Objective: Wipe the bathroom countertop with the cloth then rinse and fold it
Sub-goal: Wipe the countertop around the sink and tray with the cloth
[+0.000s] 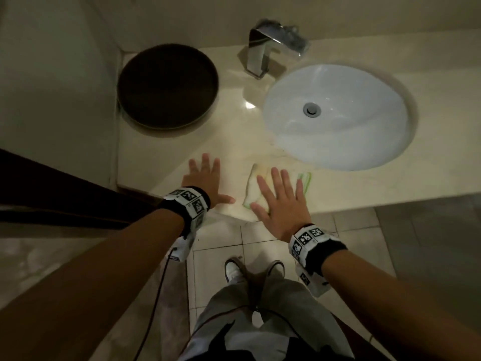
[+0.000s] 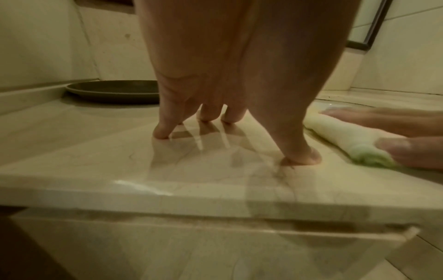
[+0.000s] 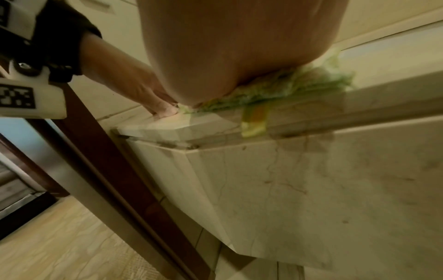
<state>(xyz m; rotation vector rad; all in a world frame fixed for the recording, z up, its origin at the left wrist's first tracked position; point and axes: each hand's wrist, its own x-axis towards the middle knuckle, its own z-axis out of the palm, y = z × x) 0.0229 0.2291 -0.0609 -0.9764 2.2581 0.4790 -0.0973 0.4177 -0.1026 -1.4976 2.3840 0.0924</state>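
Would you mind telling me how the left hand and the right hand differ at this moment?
The left hand rests on the bare countertop; the right hand presses flat on the cloth. The left sits nearer the dark round tray, the right nearer the sink. Both have straight, spread fingers and grip nothing.

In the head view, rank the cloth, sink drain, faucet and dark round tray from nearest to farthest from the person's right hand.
1. cloth: under the right hand, at the counter's front edge.
2. sink drain: beyond the hand, in the basin.
3. faucet and dark round tray: at the back, tray to the left; too close to call.
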